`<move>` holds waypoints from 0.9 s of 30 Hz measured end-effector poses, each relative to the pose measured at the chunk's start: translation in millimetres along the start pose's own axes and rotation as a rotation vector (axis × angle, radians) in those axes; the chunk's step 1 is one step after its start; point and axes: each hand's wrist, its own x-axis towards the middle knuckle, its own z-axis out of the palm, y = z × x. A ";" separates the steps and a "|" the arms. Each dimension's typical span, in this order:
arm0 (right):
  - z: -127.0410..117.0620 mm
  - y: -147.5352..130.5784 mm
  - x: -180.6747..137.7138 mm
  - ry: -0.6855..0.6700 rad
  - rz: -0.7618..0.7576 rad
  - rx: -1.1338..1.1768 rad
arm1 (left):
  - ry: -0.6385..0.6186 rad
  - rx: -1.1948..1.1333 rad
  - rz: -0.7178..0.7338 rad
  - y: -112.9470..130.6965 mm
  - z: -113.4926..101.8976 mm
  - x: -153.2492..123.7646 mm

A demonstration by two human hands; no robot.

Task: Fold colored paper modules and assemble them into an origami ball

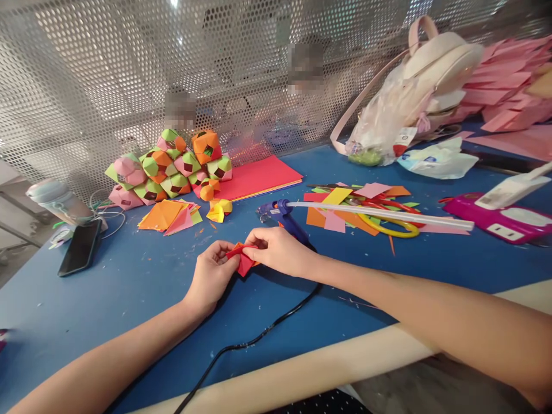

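Between my two hands is a small folded paper piece (245, 265), red with orange showing at its edges. My left hand (212, 275) pinches its left side between thumb and fingers. On the other side, my right hand (276, 250) grips the upper right part, its fingers bent over the paper. Just behind my right hand lies a blue glue gun (282, 214) with a long white glue stick (379, 214) out of its back. Beyond my left hand sit a small yellow folded paper piece (219, 211) and a pile of orange and pink folded papers (170, 217).
Paper balls (175, 167) are stacked at the back left, beside red paper sheets (263, 175). Scissors with a yellow handle (399, 229) lie among paper scraps. A purple power strip (500, 218), backpack (431, 69), phone (80, 247) and bottle (58, 201) stand around. A black cord (263, 333) crosses the front.
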 end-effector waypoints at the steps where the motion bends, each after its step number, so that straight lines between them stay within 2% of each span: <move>1: -0.1 -2.2 -1.0 0.001 0.001 0.003 | 0.017 0.022 0.015 -0.8 -0.2 0.3; 5: -0.6 -7.2 -3.5 -0.005 -0.008 -0.076 | 0.036 0.052 0.056 -1.4 -0.8 0.6; 9: 1.5 -5.1 -3.6 0.013 -0.023 -0.181 | -0.013 0.064 0.023 1.6 0.2 -0.8; 13: 4.3 -3.8 -4.0 0.042 -0.057 -0.193 | -0.049 0.102 0.025 2.8 1.0 -1.9; 17: 4.7 -5.2 -5.2 0.024 -0.067 -0.098 | 0.030 0.128 0.025 0.0 -1.2 -0.2; 20: 5.7 -5.5 -6.0 0.017 -0.053 -0.126 | 0.092 0.094 0.036 -2.5 -3.5 1.9; 27: 11.2 -5.1 -6.2 0.076 -0.085 -0.234 | 0.088 0.075 0.026 -3.4 -3.3 1.7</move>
